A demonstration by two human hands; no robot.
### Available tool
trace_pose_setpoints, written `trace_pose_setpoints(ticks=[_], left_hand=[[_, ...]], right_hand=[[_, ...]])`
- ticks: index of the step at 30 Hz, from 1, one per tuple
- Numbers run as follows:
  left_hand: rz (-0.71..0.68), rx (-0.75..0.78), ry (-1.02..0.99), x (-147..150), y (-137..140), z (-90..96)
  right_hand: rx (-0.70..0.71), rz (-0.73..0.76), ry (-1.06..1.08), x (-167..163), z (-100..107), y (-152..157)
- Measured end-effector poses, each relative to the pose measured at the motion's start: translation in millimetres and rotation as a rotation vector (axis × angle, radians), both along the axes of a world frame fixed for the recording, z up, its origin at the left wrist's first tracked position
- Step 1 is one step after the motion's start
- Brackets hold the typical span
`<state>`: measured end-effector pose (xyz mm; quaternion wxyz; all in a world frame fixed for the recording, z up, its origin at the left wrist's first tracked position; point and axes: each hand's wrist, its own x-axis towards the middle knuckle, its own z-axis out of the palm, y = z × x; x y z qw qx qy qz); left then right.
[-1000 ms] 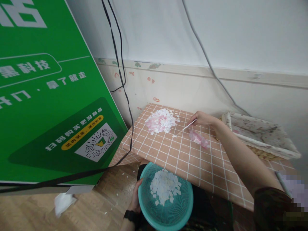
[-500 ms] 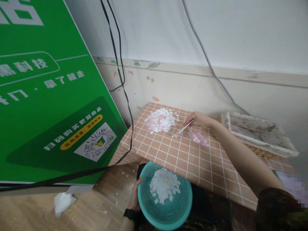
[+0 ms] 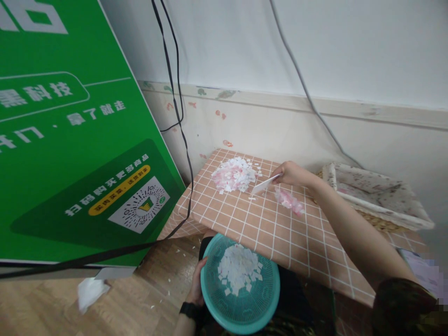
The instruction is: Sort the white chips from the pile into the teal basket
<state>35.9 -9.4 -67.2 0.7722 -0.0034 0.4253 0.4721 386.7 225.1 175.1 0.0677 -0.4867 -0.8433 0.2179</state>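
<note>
Checked worktop (image 3: 224, 216) — teal basket (image 3: 241, 313) just off near edge, L hand (image 3: 199, 282) gripping its side; white-pink pile (image 3: 234, 175) nr far L corner; R hand (image 3: 291, 174) pinching white card (image 3: 265, 185) by stray bits (image 3: 252, 199) — prob. gathering step, next stroke wants card edge low

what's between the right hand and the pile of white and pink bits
In the head view, a flat white card, held by the right hand, slants toward the pile above the checked cloth.
</note>
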Motion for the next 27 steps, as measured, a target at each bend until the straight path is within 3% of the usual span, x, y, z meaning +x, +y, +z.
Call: trace_pose_setpoints(ticks=[12,27], left_hand=[[0.025,-0.052,0.021,4.3,0.9,19.4],[0.009,-0.033,0.015,3.0,0.2,15.0]], right_hand=[[0.064,0.007,-0.094,-3.9,-4.3,-8.0],[0.019,-0.008,-0.072,10.4,-1.4,-11.8]])
